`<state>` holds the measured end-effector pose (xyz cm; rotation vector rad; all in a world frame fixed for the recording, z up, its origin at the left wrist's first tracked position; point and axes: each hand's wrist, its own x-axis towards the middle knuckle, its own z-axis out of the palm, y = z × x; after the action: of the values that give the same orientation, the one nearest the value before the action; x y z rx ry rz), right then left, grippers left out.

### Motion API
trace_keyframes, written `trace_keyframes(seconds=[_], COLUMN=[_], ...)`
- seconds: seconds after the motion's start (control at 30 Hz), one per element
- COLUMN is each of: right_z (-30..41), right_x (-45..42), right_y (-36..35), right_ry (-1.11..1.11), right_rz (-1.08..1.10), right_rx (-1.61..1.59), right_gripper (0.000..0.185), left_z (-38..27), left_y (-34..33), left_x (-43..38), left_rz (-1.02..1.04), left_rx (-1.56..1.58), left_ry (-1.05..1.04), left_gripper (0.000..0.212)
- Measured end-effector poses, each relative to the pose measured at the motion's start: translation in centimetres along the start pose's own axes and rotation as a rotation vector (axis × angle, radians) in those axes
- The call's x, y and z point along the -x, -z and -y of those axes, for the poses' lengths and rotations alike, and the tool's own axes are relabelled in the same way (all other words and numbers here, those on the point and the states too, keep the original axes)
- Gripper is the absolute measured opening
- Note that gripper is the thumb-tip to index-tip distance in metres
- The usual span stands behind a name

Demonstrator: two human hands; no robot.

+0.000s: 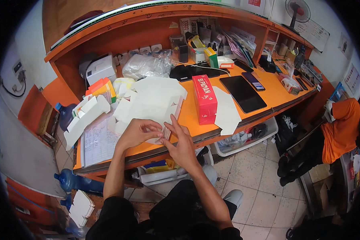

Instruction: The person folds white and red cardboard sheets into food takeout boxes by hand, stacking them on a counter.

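A stack of flat white cardboard box blanks [156, 96] lies on the orange desk in front of me. At its near edge, the fingertips and thumb of my left hand [138, 132] pinch together on the layered card edges. My right hand [180, 144] meets the same corner from the right, thumb and fingers spread around the edges; whether it grips them is unclear. Several red-and-white card edges [167, 132] show between the hands. To the right stands a folded red box [206, 102] bearing writing. Part of another white blank [227, 111] lies beside it.
A black tablet [243, 93] and a phone [253, 81] lie to the right. On the left are a half-folded white box [87, 120], a written sheet [97, 147] and a white printer [101, 69]. A person in an orange shirt [341, 129] stands at far right. Plastic bins [246, 147] sit below the desk.
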<state>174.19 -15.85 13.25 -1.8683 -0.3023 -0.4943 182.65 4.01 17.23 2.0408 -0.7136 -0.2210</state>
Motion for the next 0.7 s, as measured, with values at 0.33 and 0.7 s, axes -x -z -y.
trace_keyframes(seconds=[0.33, 0.7], right_z=[-0.7, -1.6], right_x=[0.3, 0.8], right_y=[-0.1, 0.1], right_ry=[0.048, 0.125], right_rz=[-0.053, -0.051], right_rx=[0.023, 0.179], right_gripper=[0.082, 0.048], left_z=[-0.5, -2.4], left_y=[1.0, 7.3], left_x=[0.6, 2.3], left_rz=[-0.184, -1.201], left_rx=[-0.265, 0.387], left_ry=[0.100, -0.242], left_gripper=[0.019, 0.036])
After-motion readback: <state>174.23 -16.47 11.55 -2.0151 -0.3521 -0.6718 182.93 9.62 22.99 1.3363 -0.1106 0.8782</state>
